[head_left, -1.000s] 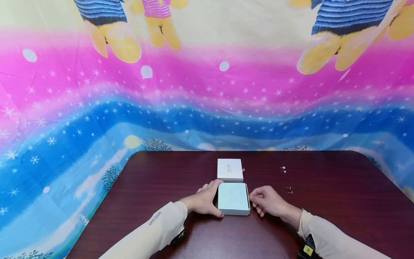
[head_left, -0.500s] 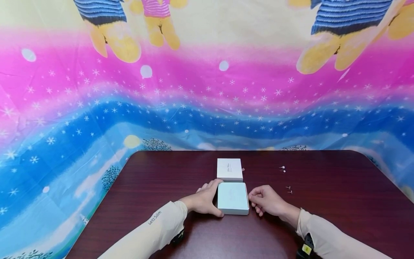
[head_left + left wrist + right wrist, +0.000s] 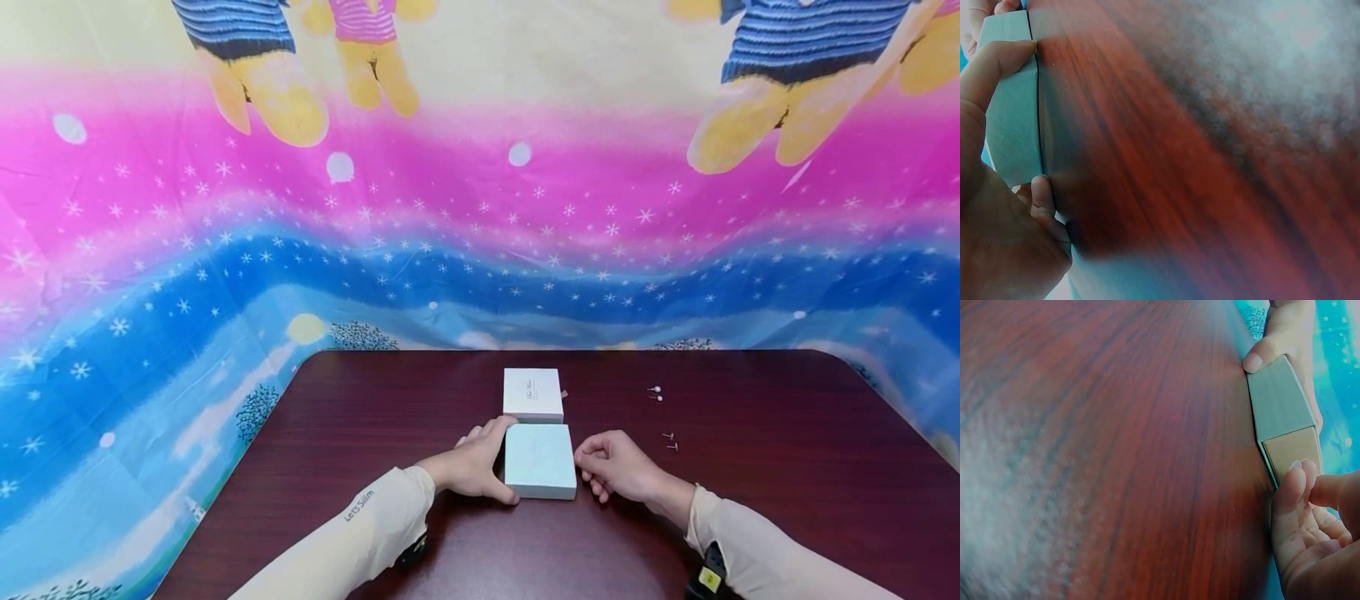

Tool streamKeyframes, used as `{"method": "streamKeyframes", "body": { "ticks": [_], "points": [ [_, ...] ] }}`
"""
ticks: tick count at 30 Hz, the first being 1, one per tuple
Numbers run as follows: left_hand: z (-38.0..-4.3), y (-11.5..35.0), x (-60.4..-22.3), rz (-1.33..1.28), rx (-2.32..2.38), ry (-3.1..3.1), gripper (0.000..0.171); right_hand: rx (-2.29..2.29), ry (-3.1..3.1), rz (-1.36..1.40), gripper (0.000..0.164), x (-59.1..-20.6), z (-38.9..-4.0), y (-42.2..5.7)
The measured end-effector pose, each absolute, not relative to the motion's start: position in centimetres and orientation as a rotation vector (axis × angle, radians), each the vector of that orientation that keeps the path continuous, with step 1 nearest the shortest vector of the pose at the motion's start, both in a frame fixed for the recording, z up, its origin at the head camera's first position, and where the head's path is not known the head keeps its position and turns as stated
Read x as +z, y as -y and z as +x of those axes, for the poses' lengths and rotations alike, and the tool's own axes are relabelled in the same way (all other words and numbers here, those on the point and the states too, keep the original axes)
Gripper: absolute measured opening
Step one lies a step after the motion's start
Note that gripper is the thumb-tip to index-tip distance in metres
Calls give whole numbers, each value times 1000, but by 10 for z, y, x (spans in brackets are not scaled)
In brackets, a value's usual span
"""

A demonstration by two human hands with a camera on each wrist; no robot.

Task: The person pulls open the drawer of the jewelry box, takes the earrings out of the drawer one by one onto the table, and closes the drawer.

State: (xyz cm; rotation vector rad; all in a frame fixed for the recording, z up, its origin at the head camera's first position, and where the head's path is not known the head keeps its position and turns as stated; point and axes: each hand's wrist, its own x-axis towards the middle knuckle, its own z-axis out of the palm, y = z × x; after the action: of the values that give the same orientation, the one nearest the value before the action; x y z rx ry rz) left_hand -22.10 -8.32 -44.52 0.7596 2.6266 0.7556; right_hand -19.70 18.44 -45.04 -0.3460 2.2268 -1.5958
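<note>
A pale mint jewelry box [image 3: 538, 460] lies on the dark wooden table, square to me. My left hand [image 3: 471, 467] grips its left end, thumb along the front side and fingers behind. At the right end, the bent fingers of my right hand [image 3: 618, 467] come together right at the box. From the right wrist view, thumb and forefinger meet in front of the tan end of the box's drawer [image 3: 1291, 450], which fills the open end of the mint sleeve [image 3: 1280, 400]. I cannot tell whether they pinch a pull tab there.
Behind it stands a second white box [image 3: 532, 392] with dark lettering and a small tab at its right. Several small stud earrings [image 3: 657, 389] lie on the table [image 3: 360, 400] to the right, two with white balls. A printed cloth [image 3: 450, 250] hangs behind the table.
The tan edge of the drawer that showed at the box's right has slid left into the sleeve, and my right hand has moved slightly left with it. My left hand has stayed put.
</note>
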Motion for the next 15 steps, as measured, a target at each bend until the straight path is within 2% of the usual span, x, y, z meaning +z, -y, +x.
{"method": "streamKeyframes", "body": {
  "ticks": [15],
  "points": [
    [-221, 83, -446, 769, 756, -2639, 106, -1606, -2220, -360, 20, -449, -196, -183]
  ]
}}
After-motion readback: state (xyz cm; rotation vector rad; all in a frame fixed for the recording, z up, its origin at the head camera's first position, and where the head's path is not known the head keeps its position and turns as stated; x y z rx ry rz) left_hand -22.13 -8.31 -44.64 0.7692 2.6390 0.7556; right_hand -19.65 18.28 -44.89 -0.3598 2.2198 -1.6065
